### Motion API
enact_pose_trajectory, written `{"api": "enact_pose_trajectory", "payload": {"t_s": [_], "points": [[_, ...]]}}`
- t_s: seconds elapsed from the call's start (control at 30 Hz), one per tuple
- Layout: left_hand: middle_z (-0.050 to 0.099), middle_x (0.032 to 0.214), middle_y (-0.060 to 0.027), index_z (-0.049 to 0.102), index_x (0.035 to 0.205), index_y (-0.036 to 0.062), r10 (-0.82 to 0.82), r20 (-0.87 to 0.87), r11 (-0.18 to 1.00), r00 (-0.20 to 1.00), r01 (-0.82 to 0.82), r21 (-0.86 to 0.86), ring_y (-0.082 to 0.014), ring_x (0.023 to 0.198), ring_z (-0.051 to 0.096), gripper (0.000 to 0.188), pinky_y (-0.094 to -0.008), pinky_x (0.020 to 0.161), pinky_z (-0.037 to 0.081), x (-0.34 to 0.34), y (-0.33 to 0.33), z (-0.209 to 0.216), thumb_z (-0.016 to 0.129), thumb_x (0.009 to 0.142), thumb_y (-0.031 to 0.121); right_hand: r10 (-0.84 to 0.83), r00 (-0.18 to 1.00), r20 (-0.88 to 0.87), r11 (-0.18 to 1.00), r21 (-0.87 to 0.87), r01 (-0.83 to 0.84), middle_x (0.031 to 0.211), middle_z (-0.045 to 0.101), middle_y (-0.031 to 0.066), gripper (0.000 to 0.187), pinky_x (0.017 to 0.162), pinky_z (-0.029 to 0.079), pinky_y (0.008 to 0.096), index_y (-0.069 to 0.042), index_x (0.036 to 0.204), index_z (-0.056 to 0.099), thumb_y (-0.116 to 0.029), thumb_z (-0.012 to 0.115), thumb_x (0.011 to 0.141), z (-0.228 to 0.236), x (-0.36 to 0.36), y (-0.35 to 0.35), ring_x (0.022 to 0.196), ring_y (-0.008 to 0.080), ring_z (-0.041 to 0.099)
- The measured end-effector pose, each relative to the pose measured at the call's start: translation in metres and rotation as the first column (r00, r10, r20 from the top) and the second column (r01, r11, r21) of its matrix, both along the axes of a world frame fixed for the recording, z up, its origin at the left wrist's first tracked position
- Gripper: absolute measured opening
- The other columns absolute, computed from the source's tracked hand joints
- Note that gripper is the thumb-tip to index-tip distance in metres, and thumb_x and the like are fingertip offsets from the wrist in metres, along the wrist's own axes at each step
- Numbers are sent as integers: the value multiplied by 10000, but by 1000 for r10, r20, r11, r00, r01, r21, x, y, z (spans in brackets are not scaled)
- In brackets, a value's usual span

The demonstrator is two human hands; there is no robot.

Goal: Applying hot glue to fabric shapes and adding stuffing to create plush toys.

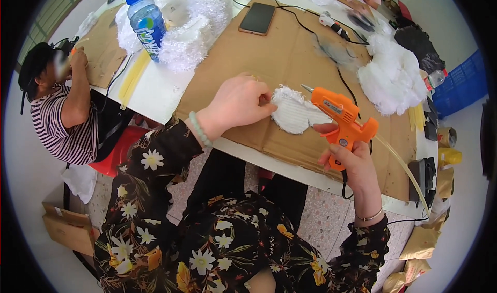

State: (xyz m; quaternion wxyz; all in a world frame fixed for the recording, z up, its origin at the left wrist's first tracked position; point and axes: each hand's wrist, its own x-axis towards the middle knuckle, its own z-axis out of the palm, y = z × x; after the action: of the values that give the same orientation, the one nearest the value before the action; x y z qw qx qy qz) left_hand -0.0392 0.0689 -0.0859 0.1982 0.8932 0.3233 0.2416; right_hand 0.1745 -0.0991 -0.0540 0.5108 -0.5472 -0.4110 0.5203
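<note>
Left hand [235, 104] pressing down white fuzzy piece [296, 111] lying on cardboard sheet [269, 55] on bench [155, 93]. Right hand [352, 161] gripping orange glue gun [341, 119], nozzle hovering over piece. Gluing step seemingly underway; careful nozzle placement needed.

Two forearms in dark floral sleeves reaching forward from below, left hand [237, 104] lying palm down with fingers [263, 102] curled and pressing, right hand [351, 161] gripping closed, wrist raised, index finger extending forward
</note>
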Motion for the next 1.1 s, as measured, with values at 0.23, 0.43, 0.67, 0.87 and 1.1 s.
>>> {"api": "enact_pose_trajectory", "payload": {"t_s": [0.23, 0.43, 0.67, 0.87, 1.1], "points": [[638, 728, -103, 674, 801, 29, 1, 33, 997, 999, 1, -73, -262, 732, 617, 136, -368, 666, 485, 5, 10, -10, 655, 775, 161, 122, 992, 40, 980, -162, -115, 1106, 605, 101, 286, 564, 498, 236, 6, 1132, 526, -71, 548, 857, -1, -1, 4, 657, 100, 578], [649, 763, -136, 676, 843, -2, 25, 48, 970, 999, -12, -242, -265, 716, 631, 162, -350, 651, 491, 6, 13, -9, 637, 789, 145, 184, 982, 40, 965, -196, -173, 1059, 592, 75, 252, 573, 494, 232, -14, 1106, 523, -107, 575, 877, -2, -3, 9, 660, 91, 558], [653, 766, -137, 677, 845, 0, 24, 47, 971, 999, -12, -240, -270, 718, 633, 170, -351, 656, 491, 7, 13, -9, 637, 793, 157, 221, 971, 95, 948, -256, -191, 1041, 575, 59, 245, 585, 496, 229, -33, 1112, 507, -112, 567, 887, -4, -5, 16, 682, 82, 549], [659, 775, -140, 677, 839, 4, 14, 36, 972, 999, -5, -235, -285, 728, 637, 167, -358, 659, 492, 5, 13, -6, 638, 790, 159, 234, 966, 110, 934, -302, -192, 1035, 574, 59, 241, 591, 500, 229, -31, 1108, 505, -113, 568, 891, -5, -7, 20, 682, 75, 544], [665, 784, -140, 676, 826, 8, 9, 11, 968, 1000, -6, -249, -293, 741, 639, 158, -368, 666, 493, 5, 14, -4, 638, 786, 156, 228, 967, 112, 934, -306, -185, 1005, 578, 57, 233, 586, 499, 228, -31, 1105, 507, -129, 571, 903, -6, -8, 22, 681, 76, 544]]}}
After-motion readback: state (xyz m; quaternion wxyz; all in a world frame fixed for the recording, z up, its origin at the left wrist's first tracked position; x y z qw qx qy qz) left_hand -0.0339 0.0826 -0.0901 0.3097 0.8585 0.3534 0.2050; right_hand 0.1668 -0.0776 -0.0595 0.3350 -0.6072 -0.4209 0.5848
